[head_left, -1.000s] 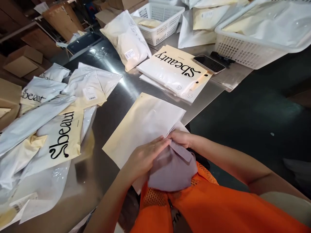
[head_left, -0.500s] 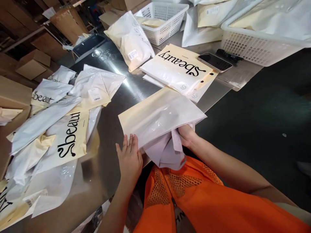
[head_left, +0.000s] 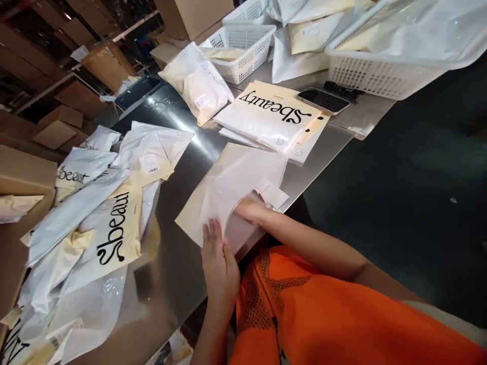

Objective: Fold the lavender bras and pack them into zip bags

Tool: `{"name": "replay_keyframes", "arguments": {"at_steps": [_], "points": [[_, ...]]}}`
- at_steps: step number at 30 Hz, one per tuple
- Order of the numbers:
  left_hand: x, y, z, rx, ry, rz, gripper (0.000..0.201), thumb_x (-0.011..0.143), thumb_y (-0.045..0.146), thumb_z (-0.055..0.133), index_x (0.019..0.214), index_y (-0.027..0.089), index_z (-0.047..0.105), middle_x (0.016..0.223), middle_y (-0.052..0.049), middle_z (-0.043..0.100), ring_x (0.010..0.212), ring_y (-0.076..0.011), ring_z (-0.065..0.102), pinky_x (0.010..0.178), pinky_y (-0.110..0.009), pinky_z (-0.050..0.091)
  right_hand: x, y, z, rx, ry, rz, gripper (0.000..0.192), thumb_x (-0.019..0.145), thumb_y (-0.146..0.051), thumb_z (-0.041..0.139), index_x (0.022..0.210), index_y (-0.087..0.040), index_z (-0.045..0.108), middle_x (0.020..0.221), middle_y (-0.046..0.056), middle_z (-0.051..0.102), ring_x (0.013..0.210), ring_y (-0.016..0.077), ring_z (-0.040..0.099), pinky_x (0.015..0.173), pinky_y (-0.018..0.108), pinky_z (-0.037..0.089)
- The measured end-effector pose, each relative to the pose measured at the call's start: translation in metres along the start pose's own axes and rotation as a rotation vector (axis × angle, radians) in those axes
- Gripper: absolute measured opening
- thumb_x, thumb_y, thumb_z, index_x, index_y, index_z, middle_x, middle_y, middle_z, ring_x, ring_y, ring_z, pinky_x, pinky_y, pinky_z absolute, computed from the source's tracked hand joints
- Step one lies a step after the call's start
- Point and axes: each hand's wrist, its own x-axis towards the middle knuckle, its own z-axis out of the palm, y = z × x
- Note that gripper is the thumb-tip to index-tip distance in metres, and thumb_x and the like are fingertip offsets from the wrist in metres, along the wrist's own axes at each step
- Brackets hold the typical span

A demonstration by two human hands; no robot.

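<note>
A cream-and-white plastic mailer bag (head_left: 216, 190) lies on the metal table in front of me, its opening towards my body. My left hand (head_left: 220, 253) holds the near left edge of that opening, fingers on top and thumb at the rim. Reaching into the mouth, my right hand (head_left: 247, 209) has its fingers hidden under the upper layer. A pale folded cloth garment is largely out of sight now. Beside my right wrist, a white paper tag (head_left: 274, 194) sticks out at the bag's right edge.
Flat printed mailers (head_left: 266, 114) lie beyond, with a phone (head_left: 323, 100) beside them. Filled mailers (head_left: 117, 228) cover the table's left. White baskets (head_left: 365, 73) stand at the back; a cardboard box (head_left: 26, 170) is at far left. The table's edge runs along my right.
My right hand has moved left and into the bag; the garment that hung below the opening has gone largely from sight. A white tag now shows. My left hand has shifted slightly right.
</note>
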Motion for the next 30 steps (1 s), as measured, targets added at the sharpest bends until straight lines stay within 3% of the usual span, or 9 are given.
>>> {"name": "replay_keyframes", "arguments": {"at_steps": [5, 8, 13, 16, 19, 21, 23, 27, 30], "points": [[0.009, -0.01, -0.013, -0.059, 0.059, -0.027, 0.051, 0.101, 0.037, 0.033, 0.15, 0.024, 0.036, 0.155, -0.01, 0.04, 0.145, -0.0249, 0.034, 0.115, -0.046, 0.037, -0.047, 0.032, -0.07, -0.797, 0.214, -0.495, 0.029, 0.088, -0.034, 0.062, 0.113, -0.02, 0.071, 0.127, 0.009, 0.065, 0.125, 0.0294, 0.054, 0.109, 0.048, 0.037], [0.006, -0.013, -0.005, 0.025, 0.019, 0.083, 0.051, 0.101, 0.032, 0.032, 0.151, 0.022, 0.036, 0.155, -0.011, 0.038, 0.148, -0.0266, 0.026, 0.117, -0.052, 0.032, -0.062, 0.045, -0.103, -1.242, 0.187, -0.58, 0.037, 0.096, -0.039, 0.053, 0.125, -0.019, 0.064, 0.133, 0.012, 0.061, 0.132, 0.0329, 0.046, 0.11, 0.056, 0.028], [-0.009, -0.019, 0.016, 0.178, -0.156, 0.173, 0.046, 0.1, 0.024, 0.031, 0.143, 0.02, 0.048, 0.151, -0.016, 0.044, 0.147, -0.0361, 0.023, 0.109, -0.071, 0.026, -0.035, 0.041, -0.082, -1.405, -0.121, -0.618, 0.033, 0.101, -0.032, 0.042, 0.113, -0.015, 0.068, 0.124, 0.014, 0.065, 0.125, 0.0323, 0.049, 0.109, 0.057, 0.023], [-0.024, -0.029, 0.011, 0.086, -0.072, 0.181, 0.045, 0.097, 0.033, 0.045, 0.14, 0.02, 0.049, 0.148, -0.018, 0.048, 0.145, -0.0331, 0.03, 0.111, -0.06, 0.034, -0.016, 0.03, -0.061, -1.384, -0.307, -0.605, 0.028, 0.094, -0.017, 0.043, 0.093, -0.014, 0.071, 0.102, 0.014, 0.07, 0.105, 0.0272, 0.059, 0.103, 0.046, 0.035], [-0.039, -0.043, -0.006, -0.048, 0.187, -0.159, 0.045, 0.088, 0.049, 0.058, 0.118, 0.015, 0.06, 0.119, -0.018, 0.065, 0.113, -0.0289, 0.062, 0.093, -0.045, 0.052, -0.022, 0.022, -0.054, -1.346, -0.189, -0.558, 0.03, 0.091, -0.015, 0.041, 0.086, -0.012, 0.07, 0.089, 0.015, 0.069, 0.088, 0.0249, 0.061, 0.087, 0.037, 0.044], [-0.046, -0.049, -0.016, -0.285, 0.086, -0.507, 0.048, 0.084, 0.06, 0.056, 0.098, 0.015, 0.062, 0.087, -0.01, 0.068, 0.074, -0.0222, 0.068, 0.061, -0.033, 0.055, -0.038, 0.023, -0.051, -1.224, -0.038, -0.463, 0.031, 0.092, -0.022, 0.041, 0.082, -0.014, 0.069, 0.082, 0.012, 0.068, 0.078, 0.0224, 0.061, 0.076, 0.034, 0.045], [-0.051, -0.051, -0.017, -0.643, -0.193, -0.737, 0.054, 0.079, 0.069, 0.055, 0.087, 0.016, 0.061, 0.068, -0.003, 0.062, 0.049, -0.0164, 0.06, 0.038, -0.024, 0.038, -0.058, 0.031, -0.043, -0.985, -0.096, -0.286, 0.033, 0.093, -0.033, 0.042, 0.075, -0.017, 0.066, 0.072, 0.007, 0.066, 0.066, 0.0179, 0.059, 0.065, 0.029, 0.043], [-0.051, -0.041, -0.002, -1.038, -0.32, -0.811, 0.041, 0.072, 0.057, 0.067, 0.071, 0.017, 0.056, 0.055, 0.003, 0.056, 0.034, -0.0088, 0.046, 0.033, -0.019, 0.023, -0.085, 0.06, -0.007, -0.323, -0.502, 0.248, 0.05, 0.093, -0.061, 0.042, 0.069, -0.02, 0.058, 0.062, 0.003, 0.061, 0.052, 0.0141, 0.053, 0.048, 0.025, 0.038], [-0.048, -0.036, 0.006, -1.034, -0.253, -0.758, 0.033, 0.076, 0.043, 0.062, 0.057, 0.019, 0.049, 0.045, 0.006, 0.047, 0.032, -0.0063, 0.037, 0.035, -0.019, 0.026, -0.086, 0.074, 0.02, -0.095, -0.561, 0.325, 0.055, 0.088, -0.072, 0.04, 0.071, -0.023, 0.06, 0.063, 0.002, 0.061, 0.047, 0.0119, 0.043, 0.045, 0.026, 0.033]]}}
